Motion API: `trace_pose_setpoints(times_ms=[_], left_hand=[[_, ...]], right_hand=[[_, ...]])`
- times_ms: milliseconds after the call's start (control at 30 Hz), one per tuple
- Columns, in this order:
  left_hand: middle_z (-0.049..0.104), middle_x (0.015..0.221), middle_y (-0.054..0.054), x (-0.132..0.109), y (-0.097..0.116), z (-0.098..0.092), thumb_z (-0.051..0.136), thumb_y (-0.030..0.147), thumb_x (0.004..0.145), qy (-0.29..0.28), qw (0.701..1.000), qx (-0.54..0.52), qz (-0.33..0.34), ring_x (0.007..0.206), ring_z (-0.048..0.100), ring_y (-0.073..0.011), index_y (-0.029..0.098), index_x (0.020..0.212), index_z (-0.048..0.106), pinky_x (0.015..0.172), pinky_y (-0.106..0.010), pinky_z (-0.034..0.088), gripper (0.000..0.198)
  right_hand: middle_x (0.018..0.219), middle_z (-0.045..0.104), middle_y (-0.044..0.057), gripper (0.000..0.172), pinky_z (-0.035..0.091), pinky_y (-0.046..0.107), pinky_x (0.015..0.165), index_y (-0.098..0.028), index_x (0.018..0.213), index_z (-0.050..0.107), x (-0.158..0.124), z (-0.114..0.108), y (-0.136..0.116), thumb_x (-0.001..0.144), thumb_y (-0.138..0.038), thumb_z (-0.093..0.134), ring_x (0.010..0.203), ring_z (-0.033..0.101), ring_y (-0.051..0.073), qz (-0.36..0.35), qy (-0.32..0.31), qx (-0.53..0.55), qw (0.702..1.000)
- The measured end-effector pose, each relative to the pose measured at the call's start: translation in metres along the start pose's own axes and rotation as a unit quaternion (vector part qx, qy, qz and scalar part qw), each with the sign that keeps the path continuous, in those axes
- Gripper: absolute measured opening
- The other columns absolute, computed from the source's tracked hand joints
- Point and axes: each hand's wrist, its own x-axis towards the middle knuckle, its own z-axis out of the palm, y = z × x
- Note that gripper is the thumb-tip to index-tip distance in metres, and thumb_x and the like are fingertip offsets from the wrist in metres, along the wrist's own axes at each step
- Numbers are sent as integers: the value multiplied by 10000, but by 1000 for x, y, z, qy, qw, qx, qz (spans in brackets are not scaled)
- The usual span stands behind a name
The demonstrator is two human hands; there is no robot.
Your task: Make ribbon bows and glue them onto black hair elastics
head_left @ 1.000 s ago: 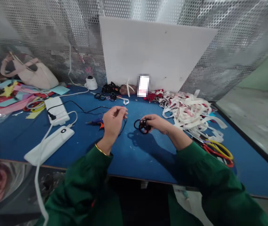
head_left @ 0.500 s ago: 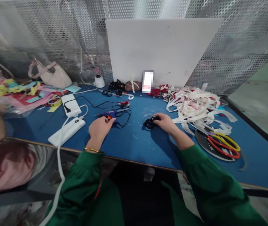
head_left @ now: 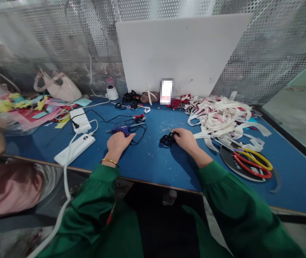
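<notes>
Our right hand [head_left: 186,141] pinches a bundle of black loops [head_left: 166,140], rounded and cord-like, just left of the fingertips. Our left hand [head_left: 118,144] partly covers a dark blue glue gun [head_left: 121,129], its tapered nozzle pointing left; whether the hidden fingers close on it, we cannot tell. Right of our right fingers, flat pale ribbons [head_left: 219,118] curl, and a black disc [head_left: 226,157] bears blurred white lettering.
</notes>
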Motion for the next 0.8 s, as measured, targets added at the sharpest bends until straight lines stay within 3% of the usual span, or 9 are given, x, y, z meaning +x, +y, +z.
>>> trace_pose_setpoints(times_ms=[167,333,500,633,733,800], left_hand=[[755,908,-191,2,-3,-1,476,598,886,6,1000,-16,-4,898,698,-338,182,802,724,676,-356,429,491],[753,916,-166,-15,-8,-8,434,530,922,54,998,-21,-23,892,678,-301,196,776,668,656,-335,370,434],[732,812,-98,-41,-7,-12,493,502,911,114,992,-55,-14,799,658,-259,212,761,608,626,-312,329,346],[726,813,-85,-63,10,-13,513,477,928,191,980,-33,40,788,668,-257,205,886,627,652,-307,347,298],[724,801,-69,-74,36,-13,538,482,925,201,972,-38,114,770,677,-250,201,914,631,649,-304,356,296],[717,765,-62,-78,57,-10,545,487,927,192,965,-39,172,727,675,-242,199,915,635,632,-306,351,301]], right_hand=[[1137,734,113,341,461,309,854,-202,1151,731,-1,0,-3,902,-193,498,1032,668,260,0,-10,-33,999],[1067,715,133,300,448,314,774,-186,1105,723,-2,-2,-7,904,-213,501,954,671,272,-7,-20,-46,999],[1103,702,142,348,457,321,805,-179,1156,703,-2,-2,-7,882,-161,489,981,665,277,-8,-26,-36,999],[1246,667,145,480,472,327,899,-160,1272,654,-2,-8,-5,807,-117,542,1073,647,274,-13,-24,-18,999],[1336,633,122,458,483,346,949,-176,1297,635,-5,-17,-9,848,-261,596,1155,616,270,-49,1,116,992],[1290,672,90,439,489,365,972,-203,1241,668,-11,-20,-17,877,-442,610,1178,614,264,-82,-22,296,951]])
